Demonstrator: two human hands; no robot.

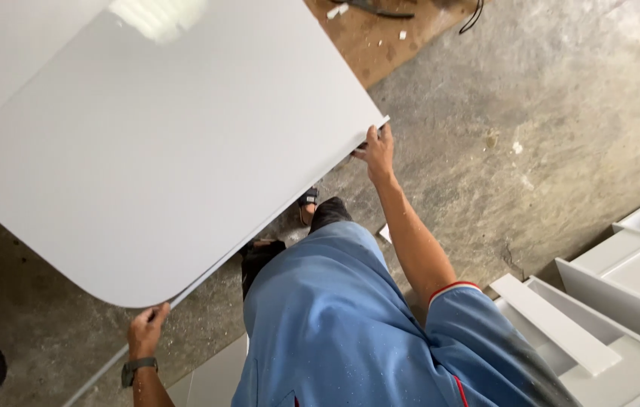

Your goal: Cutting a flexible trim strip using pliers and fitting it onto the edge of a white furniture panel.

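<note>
1. now both hands carry a big white panel [154,143] over the concrete floor [546,113].
2. left hand [146,328] has its grip closed on the rounded corner; right hand [377,151] pinches the square corner.
3. best to keep the panel level, fingers under the edge, and clear of the white drawers [621,301] on the right.

panel [146,143] – glossy white | shirt [335,324] – light blue | floor [561,98] – grey

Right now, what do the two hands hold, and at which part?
Both hold one large white panel by its near edge: the left hand near the rounded corner, the right hand at the square corner.
</note>
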